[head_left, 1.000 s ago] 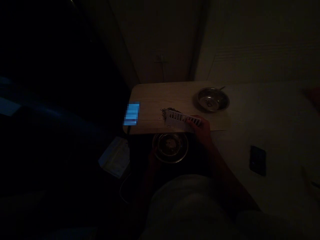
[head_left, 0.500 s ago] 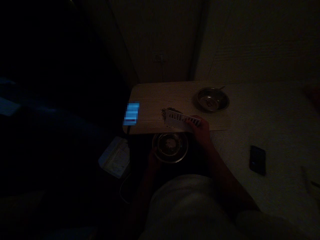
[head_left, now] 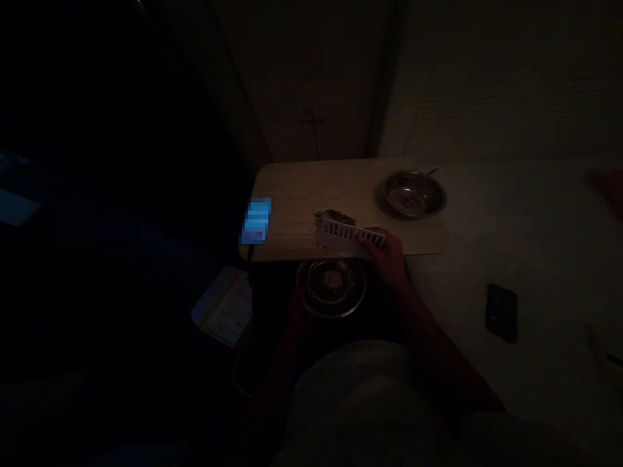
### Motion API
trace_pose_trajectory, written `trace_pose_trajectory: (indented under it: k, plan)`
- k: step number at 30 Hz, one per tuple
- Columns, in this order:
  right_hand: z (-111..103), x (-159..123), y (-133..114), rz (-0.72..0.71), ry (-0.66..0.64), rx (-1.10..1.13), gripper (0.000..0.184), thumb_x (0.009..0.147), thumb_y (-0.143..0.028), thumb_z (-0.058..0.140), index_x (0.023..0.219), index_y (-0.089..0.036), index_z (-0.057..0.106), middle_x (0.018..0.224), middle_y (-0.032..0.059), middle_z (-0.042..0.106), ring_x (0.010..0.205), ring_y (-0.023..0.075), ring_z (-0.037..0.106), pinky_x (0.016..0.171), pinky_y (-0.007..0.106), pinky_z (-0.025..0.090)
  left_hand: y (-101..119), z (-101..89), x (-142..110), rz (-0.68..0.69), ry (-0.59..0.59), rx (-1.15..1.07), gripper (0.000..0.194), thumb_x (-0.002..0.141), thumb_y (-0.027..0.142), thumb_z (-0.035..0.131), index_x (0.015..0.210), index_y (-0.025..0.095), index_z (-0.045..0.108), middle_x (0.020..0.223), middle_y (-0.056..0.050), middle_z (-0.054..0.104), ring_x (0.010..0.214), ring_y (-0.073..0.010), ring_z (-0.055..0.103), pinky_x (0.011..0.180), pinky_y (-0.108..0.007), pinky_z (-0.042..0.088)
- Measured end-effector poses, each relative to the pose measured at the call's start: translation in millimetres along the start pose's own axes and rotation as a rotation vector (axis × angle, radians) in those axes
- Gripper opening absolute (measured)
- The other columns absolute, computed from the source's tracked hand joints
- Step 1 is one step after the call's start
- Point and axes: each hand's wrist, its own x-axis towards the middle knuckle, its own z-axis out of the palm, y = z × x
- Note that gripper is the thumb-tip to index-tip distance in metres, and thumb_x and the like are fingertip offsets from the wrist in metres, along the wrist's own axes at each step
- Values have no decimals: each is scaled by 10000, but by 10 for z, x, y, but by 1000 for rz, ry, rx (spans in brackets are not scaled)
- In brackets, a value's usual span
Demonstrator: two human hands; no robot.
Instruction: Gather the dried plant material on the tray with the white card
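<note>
We are looking down in dim light at our right hand (head_left: 384,254), which grips a white slotted plastic piece (head_left: 346,236) flat on the pale wooden bench (head_left: 292,188). The piece's far end lies just beside a small heap of dark crumbs (head_left: 333,216). Our left hand (head_left: 298,310), barely visible in the gloom, sits against the rim of a steel bowl (head_left: 331,306) below the bench edge, and we cannot make out its grip. Beyond the right hand, a second steel bowl (head_left: 413,193) rests on the bench. Further right of that hand, a black phone (head_left: 501,312) lies on a pale surface (head_left: 545,259).
</note>
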Motion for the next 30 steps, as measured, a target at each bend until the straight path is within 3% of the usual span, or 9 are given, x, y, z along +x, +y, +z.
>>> trace_pose_trajectory:
  k: [7,18,30]
  plan:
    - [21,-7,-23,7,-46,13,219,744,-383,715,848,-189,711,781,5,688,698,143,597,642,254,456,5,16,-16,10,1,-18,269,764,260,592,990,172,709,998,-85,748,1222,-309,551,1057,-456,400]
    - [25,-37,-55,31,-151,8,206,723,-377,727,811,-192,719,738,4,679,656,139,573,600,252,446,15,73,-60,-11,-32,-33,212,780,262,567,888,176,727,973,-77,754,1245,-303,532,1083,-451,381]
    - [-12,27,58,54,97,48,239,735,-384,719,873,-189,708,799,11,692,707,149,595,632,255,458,0,-17,7,47,49,-5,95,740,228,623,769,215,712,828,-36,758,1188,-282,582,1071,-429,395]
